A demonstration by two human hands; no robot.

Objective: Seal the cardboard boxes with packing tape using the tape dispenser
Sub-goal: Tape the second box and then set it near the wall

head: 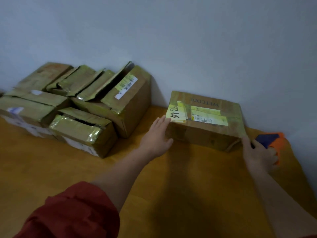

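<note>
A closed cardboard box with yellow labels and the word WETCODE on top sits on the wooden table against the wall. My left hand lies flat against the box's left side, fingers straight. My right hand grips the orange and blue tape dispenser at the box's near right corner. A strip of clear tape runs over the box's right end down to that corner.
Several worn cardboard boxes with loose, half-open flaps are crowded on the left of the table against the grey wall. A bare stretch of tabletop lies between me and the boxes. My red sleeve fills the lower left.
</note>
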